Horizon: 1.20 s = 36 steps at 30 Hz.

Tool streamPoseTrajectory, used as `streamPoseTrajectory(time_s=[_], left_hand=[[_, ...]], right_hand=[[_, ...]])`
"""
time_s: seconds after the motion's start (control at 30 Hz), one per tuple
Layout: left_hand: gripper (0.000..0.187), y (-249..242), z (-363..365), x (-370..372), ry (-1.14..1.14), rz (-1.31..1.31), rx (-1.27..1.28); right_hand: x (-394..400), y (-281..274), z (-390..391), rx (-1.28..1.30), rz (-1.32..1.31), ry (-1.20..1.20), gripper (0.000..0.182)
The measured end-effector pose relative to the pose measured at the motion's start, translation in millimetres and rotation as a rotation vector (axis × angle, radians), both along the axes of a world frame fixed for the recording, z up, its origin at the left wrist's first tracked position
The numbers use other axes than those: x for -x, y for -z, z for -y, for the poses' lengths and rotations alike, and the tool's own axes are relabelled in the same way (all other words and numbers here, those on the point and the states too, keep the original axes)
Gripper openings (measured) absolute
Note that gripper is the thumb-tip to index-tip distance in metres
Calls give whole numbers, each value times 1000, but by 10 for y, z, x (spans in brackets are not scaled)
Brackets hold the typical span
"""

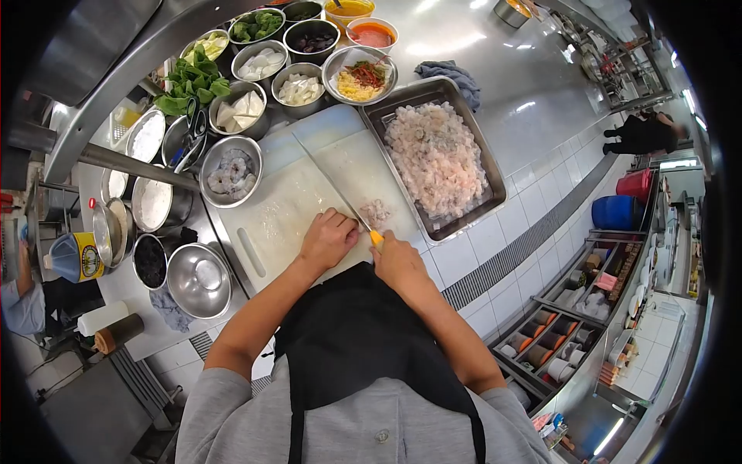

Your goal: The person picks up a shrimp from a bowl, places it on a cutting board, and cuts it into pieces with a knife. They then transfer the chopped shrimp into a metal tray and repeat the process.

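Note:
My right hand (pixel 400 263) is closed around the yellow handle of a knife (pixel 376 237). Its blade points away from me across the white cutting board (pixel 290 189). Left of the blade, my left hand (pixel 331 238) rests on the board with its fingers curled close to the knife; whatever lies under them is hidden. A small heap of chopped shrimp (pixel 376 210) lies just right of the blade. Beyond it stands a steel tray (pixel 506 203) piled with pale chopped shrimp meat (pixel 437 158). A steel bowl of peeled whole shrimp (pixel 232 172) sits at the board's left edge.
Several steel bowls of cut ingredients line the back, including leafy greens (pixel 193 83) and a red sauce (pixel 371 34). A bare steel bowl (pixel 199 281) stands left of my arm. A grey cloth (pixel 452 81) lies behind the tray. Other people (pixel 641 133) are farther off.

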<state>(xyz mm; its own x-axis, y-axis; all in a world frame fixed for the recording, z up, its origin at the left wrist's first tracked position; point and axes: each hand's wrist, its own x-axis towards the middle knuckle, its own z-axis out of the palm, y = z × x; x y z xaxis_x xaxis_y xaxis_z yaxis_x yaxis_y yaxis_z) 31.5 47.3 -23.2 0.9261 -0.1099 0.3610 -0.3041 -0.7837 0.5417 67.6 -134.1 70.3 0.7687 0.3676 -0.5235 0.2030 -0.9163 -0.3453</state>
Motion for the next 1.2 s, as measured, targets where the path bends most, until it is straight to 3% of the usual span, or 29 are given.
streamPoseTrajectory(time_s=[0.07, 0.17, 0.77, 0.87, 0.97, 1.07, 1.2], left_hand=[[10, -21, -2, 21, -14, 10, -13], [12, -93, -12, 6, -11, 30, -11], [9, 39, -90, 27, 34, -3, -28], [12, -83, -68, 31, 22, 8, -29], [9, -37, -91, 66, 40, -41, -87], [8, -79, -129, 88, 50, -57, -93], [7, -290, -158, 175, -57, -93, -125]], right_hand=[[86, -98, 40, 58, -46, 22, 35], [115, 384, -31, -107, 62, 84, 36], [93, 113, -41, -71, 5, 57, 36], [156, 518, -116, -93, 27, 138, 39], [-3, 288, -256, -160, 32, 113, 43], [-105, 394, -240, -242, 38, 75, 47], [-118, 288, -11, -207, 131, 68, 41]])
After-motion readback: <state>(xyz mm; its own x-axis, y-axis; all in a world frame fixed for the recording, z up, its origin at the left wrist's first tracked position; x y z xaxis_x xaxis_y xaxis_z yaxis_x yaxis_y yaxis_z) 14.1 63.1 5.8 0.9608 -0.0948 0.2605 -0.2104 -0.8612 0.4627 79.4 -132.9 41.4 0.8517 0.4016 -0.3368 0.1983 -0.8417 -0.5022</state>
